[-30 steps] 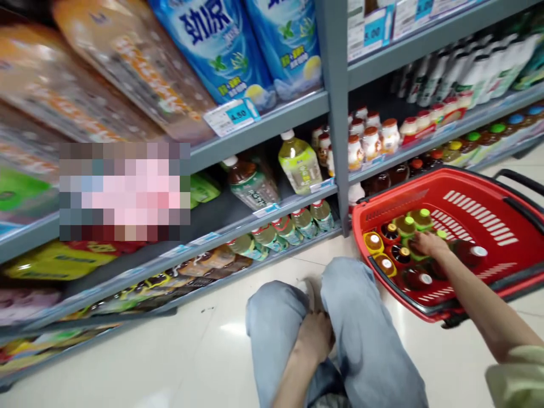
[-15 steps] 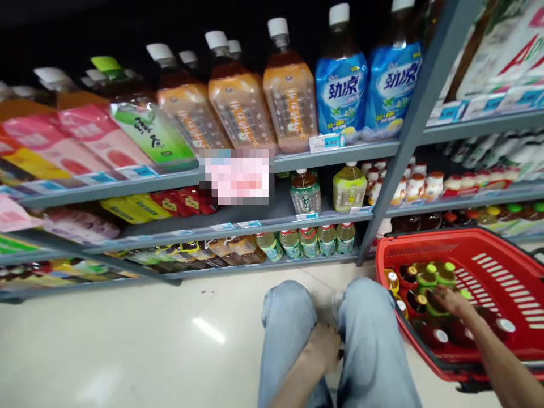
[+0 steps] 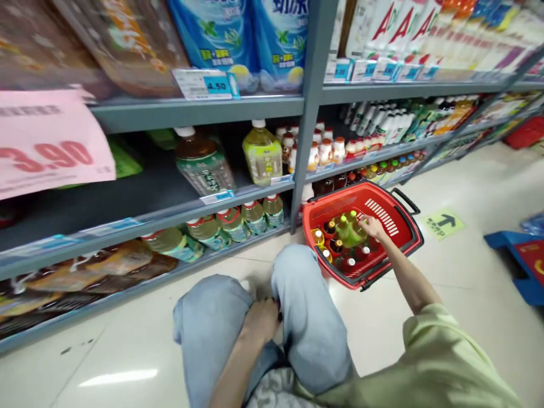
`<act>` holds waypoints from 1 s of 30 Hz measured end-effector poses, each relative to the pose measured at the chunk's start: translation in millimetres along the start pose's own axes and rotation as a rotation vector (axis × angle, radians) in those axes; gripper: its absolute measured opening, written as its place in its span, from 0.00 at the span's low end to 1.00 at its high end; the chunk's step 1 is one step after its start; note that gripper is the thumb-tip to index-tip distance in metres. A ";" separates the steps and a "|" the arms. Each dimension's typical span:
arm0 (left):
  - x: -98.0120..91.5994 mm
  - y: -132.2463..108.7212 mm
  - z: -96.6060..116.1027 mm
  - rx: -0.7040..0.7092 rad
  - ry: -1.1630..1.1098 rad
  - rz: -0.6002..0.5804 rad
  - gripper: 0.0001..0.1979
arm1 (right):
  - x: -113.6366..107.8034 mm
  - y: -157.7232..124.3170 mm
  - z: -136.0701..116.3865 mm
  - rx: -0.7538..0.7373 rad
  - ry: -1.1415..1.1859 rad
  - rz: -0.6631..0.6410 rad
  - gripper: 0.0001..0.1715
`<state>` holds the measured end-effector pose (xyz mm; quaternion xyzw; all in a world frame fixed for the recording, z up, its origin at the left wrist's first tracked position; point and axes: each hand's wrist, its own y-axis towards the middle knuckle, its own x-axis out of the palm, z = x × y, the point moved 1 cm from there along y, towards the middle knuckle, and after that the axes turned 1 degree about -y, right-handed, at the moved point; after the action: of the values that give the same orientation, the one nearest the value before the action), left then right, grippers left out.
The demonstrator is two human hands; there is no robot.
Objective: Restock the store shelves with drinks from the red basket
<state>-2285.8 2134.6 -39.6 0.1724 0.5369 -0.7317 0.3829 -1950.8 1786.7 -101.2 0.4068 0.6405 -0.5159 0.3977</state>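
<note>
My right hand [image 3: 370,226] reaches into a red shopping basket [image 3: 399,226] on the floor, its fingers closed at the top of a bottle beside the green-capped bottles [image 3: 349,231]. Other bottles with yellow, dark and white caps stand or lie around it; a yellow-capped one is at the basket's left end. My left hand [image 3: 261,318] rests between my bent knees [image 3: 301,283], fingers curled; a small dark thing shows at them, too hidden to name.
Drink shelves [image 3: 195,116] run along the far side, with blue packs [image 3: 278,48], a green tea bottle [image 3: 263,153] and a pink price sign [image 3: 46,141]. A floor arrow sticker [image 3: 444,222] and a blue stand [image 3: 505,249] are at the right.
The view has swung right and the basket appears further left. My right hand is still in the basket, its fingers now gathered at a bottle top. My left hand stays between the knees.
</note>
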 end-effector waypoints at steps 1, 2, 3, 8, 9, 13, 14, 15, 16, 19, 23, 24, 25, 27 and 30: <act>-0.5 1.0 0.8 0.012 0.019 -0.006 0.16 | -12.3 -1.6 1.7 -0.003 0.010 0.023 0.21; -1.1 1.5 2.1 0.018 0.049 -0.021 0.17 | -25.2 -4.2 2.0 -0.012 0.021 0.050 0.21; -1.8 1.9 3.6 0.022 0.079 -0.034 0.18 | -38.2 -7.7 1.0 -0.025 0.031 0.077 0.22; -3.6 3.0 11.3 0.023 0.148 -0.036 0.20 | -91.6 -27.4 -14.8 -0.084 0.058 0.186 0.22; -3.0 2.8 12.3 0.032 0.154 -0.025 0.20 | -98.7 -30.8 -19.2 -0.091 0.057 0.200 0.22; 0.3 -2.3 13.0 0.063 0.108 0.077 0.21 | -120.3 -43.5 -40.6 -0.138 0.040 0.248 0.23; 0.3 -4.6 12.7 0.062 0.079 0.110 0.21 | -125.4 -46.9 -47.1 -0.153 0.034 0.262 0.23; -0.3 -6.9 12.3 0.057 0.046 0.141 0.21 | -130.9 -50.3 -54.0 -0.164 0.029 0.281 0.22; -1.3 -9.1 11.7 0.046 0.011 0.169 0.21 | -136.9 -54.0 -61.3 -0.180 0.032 0.299 0.21; -5.5 -13.5 9.2 -0.017 -0.107 0.259 0.18 | -157.7 -67.9 -87.2 -0.249 0.089 0.335 0.19; -8.2 -17.1 5.9 -0.003 -0.437 0.574 0.16 | -185.6 -100.2 -135.3 -0.464 0.211 0.340 0.17; -7.9 -18.2 4.9 0.034 -0.576 0.671 0.15 | -191.3 -110.2 -149.7 -0.511 0.227 0.352 0.16; -7.4 -19.4 3.7 0.083 -0.730 0.752 0.13 | -196.2 -120.4 -164.9 -0.552 0.237 0.369 0.16; -6.4 -22.0 0.8 0.208 -1.048 0.847 0.17 | -203.2 -140.7 -197.1 -0.630 0.250 0.398 0.16; -8.5 -27.5 -3.7 0.408 -1.456 0.858 0.36 | -206.0 -169.3 -247.9 -0.765 0.313 0.408 0.19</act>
<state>-2301.4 2144.8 -17.3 -0.0855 -0.0948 -0.5344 0.8355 -2058.0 1984.8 184.9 0.4215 0.7443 -0.0858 0.5110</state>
